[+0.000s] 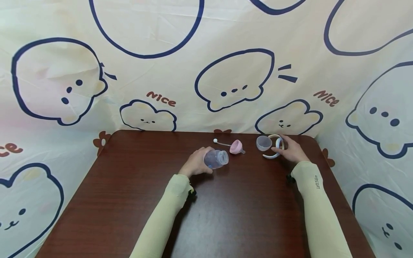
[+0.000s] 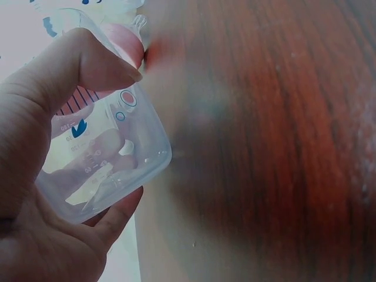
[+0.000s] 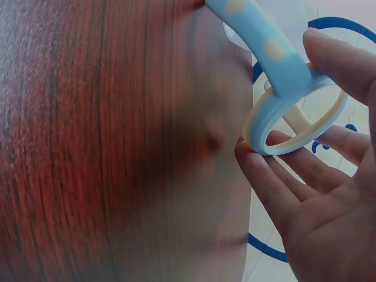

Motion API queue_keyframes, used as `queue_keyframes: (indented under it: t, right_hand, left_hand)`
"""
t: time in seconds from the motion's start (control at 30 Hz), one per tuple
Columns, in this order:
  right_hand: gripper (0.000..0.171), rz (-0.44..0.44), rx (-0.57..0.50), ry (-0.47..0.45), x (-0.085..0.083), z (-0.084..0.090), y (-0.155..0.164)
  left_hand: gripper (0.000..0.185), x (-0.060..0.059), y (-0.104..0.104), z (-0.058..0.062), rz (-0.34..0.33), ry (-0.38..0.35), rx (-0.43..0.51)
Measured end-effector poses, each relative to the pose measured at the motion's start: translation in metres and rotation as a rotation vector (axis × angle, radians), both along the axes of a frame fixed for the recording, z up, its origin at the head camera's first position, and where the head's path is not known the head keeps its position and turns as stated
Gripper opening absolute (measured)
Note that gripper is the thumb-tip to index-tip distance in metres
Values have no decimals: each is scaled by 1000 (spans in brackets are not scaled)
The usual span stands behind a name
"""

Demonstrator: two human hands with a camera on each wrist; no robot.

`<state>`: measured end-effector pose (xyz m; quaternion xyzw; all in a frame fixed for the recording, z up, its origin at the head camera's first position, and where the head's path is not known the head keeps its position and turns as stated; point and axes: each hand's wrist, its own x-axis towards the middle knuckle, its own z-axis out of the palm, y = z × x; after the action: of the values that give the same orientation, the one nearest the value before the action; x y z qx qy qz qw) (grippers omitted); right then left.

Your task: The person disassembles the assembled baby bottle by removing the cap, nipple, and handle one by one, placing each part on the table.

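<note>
My left hand [image 1: 197, 162] grips a clear baby bottle [image 1: 213, 159], tilted with its open threaded neck to the right in the head view. Up close in the left wrist view, thumb and fingers wrap round the bottle [image 2: 117, 153], which has printed markings. At the right, my right hand [image 1: 292, 148] holds a bottle handle ring [image 1: 279, 144] with two curved grips. In the right wrist view, this ring [image 3: 276, 129] is pale blue and cream, with thumb and fingertips on its rim.
Between the hands lies a pink nipple collar [image 1: 236, 147] with a thin straw ending in a white weight [image 1: 215, 141]. A clear cap [image 1: 263, 143] stands beside the handle ring. The brown table [image 1: 238, 208] meets a printed cloth [image 1: 180, 82] at its back edge.
</note>
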<state>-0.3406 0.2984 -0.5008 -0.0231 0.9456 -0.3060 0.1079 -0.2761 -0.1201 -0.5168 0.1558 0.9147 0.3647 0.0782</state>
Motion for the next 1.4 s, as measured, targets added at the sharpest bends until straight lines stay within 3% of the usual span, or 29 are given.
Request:
queue_keyframes:
  t: [1.4]
  right_hand:
    - [95, -35, -32, -34, 2, -13, 7]
  left_hand:
    - [80, -1, 1, -2, -1, 31, -32]
